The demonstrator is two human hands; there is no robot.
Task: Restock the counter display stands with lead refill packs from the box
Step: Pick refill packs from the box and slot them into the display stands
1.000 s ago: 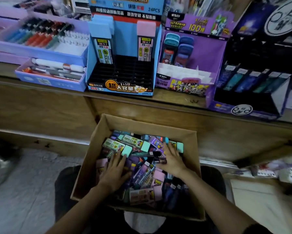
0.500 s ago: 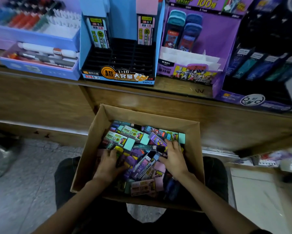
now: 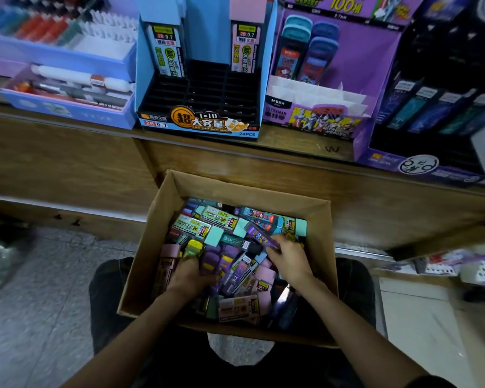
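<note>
Refill packs under both hands

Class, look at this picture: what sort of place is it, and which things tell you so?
Probably a stationery shop counter. Retail display stands marked "24PCS" hold lead refills, pen trays sit alongside, and a cardboard box of mixed refill packs sits below for restocking.

Single head-worn view, facing forward and down, close over box, counter beyond
</note>
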